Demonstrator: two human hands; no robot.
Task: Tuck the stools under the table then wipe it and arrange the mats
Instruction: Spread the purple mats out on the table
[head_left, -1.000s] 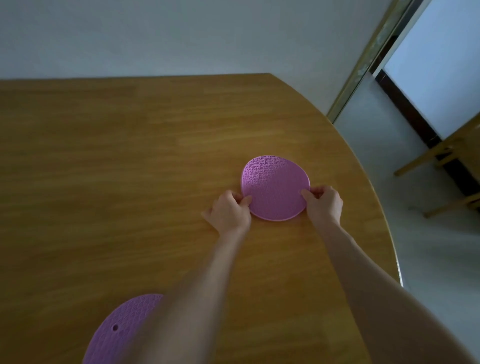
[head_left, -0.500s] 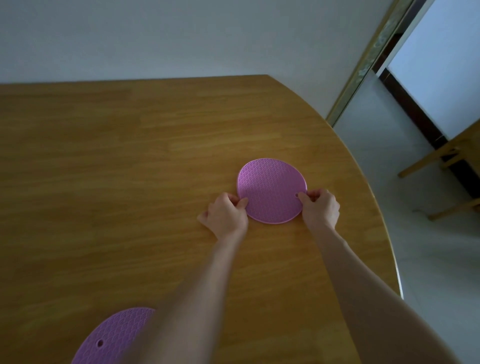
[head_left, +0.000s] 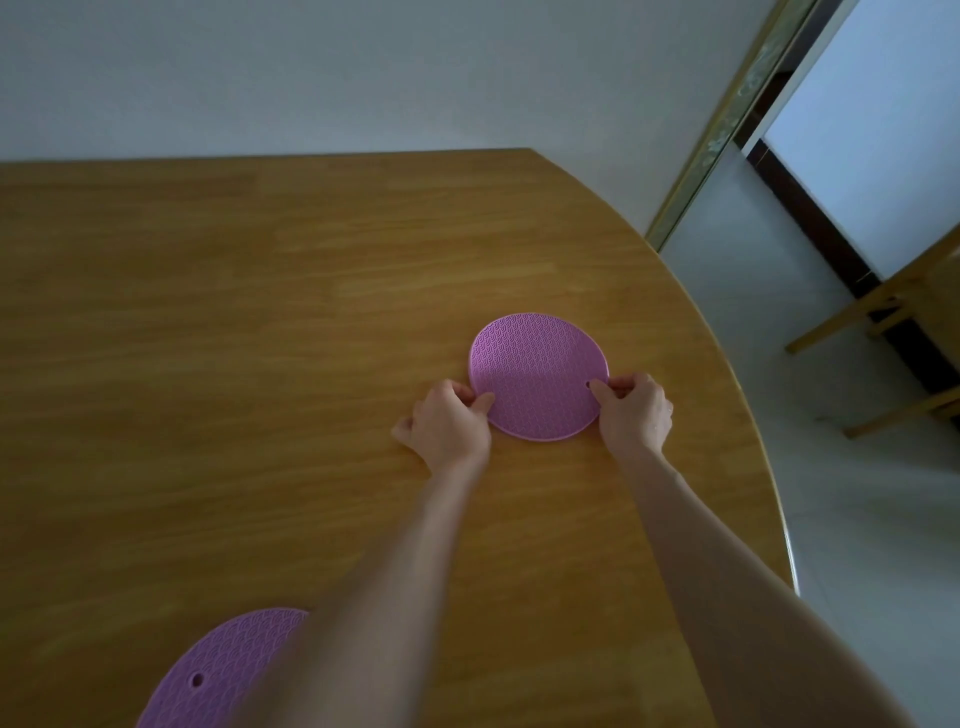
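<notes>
mat (head_left: 537, 374) flat on counter (head_left: 208, 312) | left hand (head_left: 449, 428) grip pinches its left edge | right hand (head_left: 636, 410) grip pinches its right edge

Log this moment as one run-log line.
step: arranging mats | left hand: pinching far mat edge | right hand: pinching opposite edge | near mat: untouched | table: wooden

This looks like a dining room in a home. A large wooden table (head_left: 260, 364) with a rounded edge stands against a plain white wall (head_left: 363, 73). Two round purple mats (head_left: 537, 374), the sort put under hot dishes, lie on it. The floor (head_left: 857, 519) is pale and glossy. At the right there is a doorway (head_left: 769, 130) with a gilded frame, and wooden furniture legs (head_left: 852, 317) show beside it.
</notes>
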